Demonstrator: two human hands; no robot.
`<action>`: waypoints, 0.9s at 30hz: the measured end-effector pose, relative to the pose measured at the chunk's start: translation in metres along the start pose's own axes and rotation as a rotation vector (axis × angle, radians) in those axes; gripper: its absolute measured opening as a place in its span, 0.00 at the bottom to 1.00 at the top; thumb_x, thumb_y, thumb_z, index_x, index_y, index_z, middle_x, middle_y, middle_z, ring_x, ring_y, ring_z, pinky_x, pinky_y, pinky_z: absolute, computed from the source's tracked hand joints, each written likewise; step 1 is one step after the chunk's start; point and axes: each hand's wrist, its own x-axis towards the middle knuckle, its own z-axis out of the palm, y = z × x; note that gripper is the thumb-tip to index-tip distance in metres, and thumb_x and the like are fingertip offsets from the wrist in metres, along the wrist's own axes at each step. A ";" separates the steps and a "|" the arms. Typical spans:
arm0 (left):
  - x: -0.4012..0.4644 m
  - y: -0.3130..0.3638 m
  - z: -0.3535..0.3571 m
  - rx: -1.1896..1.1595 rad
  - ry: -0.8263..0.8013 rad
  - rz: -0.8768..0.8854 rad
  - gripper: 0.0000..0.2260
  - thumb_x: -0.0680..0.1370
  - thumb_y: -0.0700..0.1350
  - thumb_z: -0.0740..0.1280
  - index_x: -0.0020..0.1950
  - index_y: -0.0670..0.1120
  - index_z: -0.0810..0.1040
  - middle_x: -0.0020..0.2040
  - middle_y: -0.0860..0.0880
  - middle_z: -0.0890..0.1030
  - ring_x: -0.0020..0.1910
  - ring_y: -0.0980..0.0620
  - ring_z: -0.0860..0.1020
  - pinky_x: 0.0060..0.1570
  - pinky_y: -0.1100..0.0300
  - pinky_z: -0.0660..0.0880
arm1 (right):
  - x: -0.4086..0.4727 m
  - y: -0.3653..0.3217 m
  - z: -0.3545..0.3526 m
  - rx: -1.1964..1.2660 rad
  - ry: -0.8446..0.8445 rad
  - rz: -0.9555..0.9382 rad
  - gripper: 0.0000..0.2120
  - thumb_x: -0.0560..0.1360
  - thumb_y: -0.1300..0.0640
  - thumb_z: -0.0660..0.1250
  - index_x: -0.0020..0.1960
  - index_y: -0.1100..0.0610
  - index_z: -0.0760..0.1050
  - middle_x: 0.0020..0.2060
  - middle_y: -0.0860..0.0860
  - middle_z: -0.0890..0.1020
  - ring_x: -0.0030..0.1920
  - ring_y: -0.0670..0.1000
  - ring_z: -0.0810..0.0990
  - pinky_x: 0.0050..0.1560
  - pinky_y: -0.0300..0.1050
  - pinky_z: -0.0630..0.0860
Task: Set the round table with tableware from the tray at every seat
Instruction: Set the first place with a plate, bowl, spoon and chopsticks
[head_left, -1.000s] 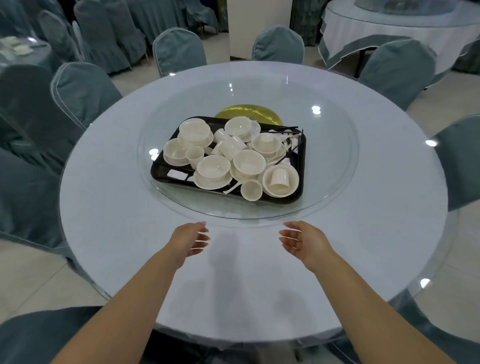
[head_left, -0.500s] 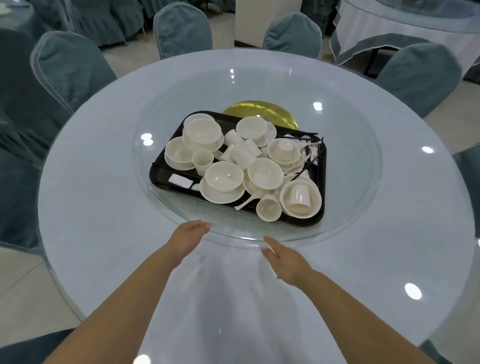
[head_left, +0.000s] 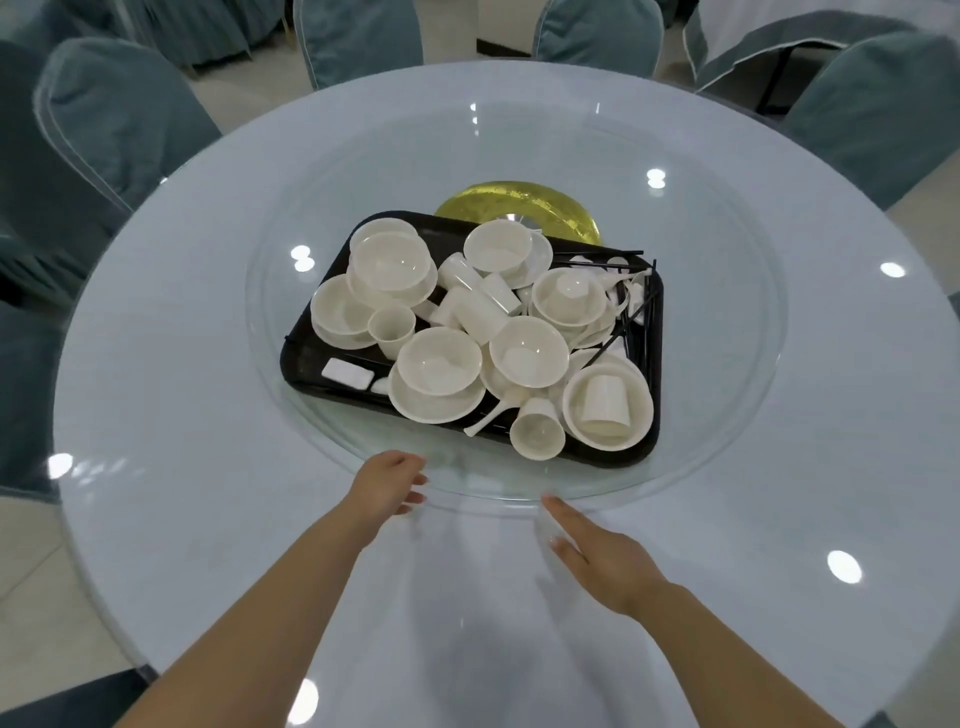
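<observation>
Head view: tray (head_left: 311, 358) lies straight ahead of you, beyond both grips; left hand (head_left: 387, 486) nearer, right hand (head_left: 597, 558) trailing, both open and empty.

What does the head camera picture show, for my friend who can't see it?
Two bare hands, the left hand and the right hand, reach over a round table to the near edge of a glass turntable. On the turntable sits a black tray heaped with white bowls, cups, saucers, spoons and black chopsticks. Blue-covered chairs ring the table.
</observation>
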 end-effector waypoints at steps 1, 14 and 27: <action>0.002 0.006 0.004 -0.008 0.000 -0.008 0.08 0.80 0.50 0.65 0.51 0.46 0.77 0.51 0.45 0.83 0.41 0.49 0.82 0.42 0.57 0.77 | -0.001 0.004 -0.001 -0.008 0.010 -0.017 0.24 0.81 0.38 0.47 0.74 0.29 0.40 0.74 0.30 0.53 0.66 0.43 0.74 0.62 0.39 0.69; 0.033 0.038 0.063 -0.230 0.063 -0.243 0.18 0.79 0.54 0.66 0.58 0.40 0.76 0.47 0.42 0.84 0.39 0.48 0.82 0.41 0.57 0.76 | -0.018 0.073 -0.023 0.019 0.197 0.061 0.31 0.82 0.49 0.53 0.73 0.33 0.35 0.70 0.27 0.47 0.58 0.44 0.78 0.51 0.35 0.74; 0.018 0.059 0.134 -0.239 -0.064 -0.302 0.15 0.77 0.52 0.65 0.44 0.41 0.81 0.36 0.44 0.86 0.32 0.50 0.84 0.36 0.60 0.74 | -0.001 0.097 -0.053 -0.105 0.274 0.336 0.34 0.80 0.44 0.56 0.80 0.49 0.44 0.78 0.39 0.44 0.45 0.47 0.82 0.34 0.37 0.70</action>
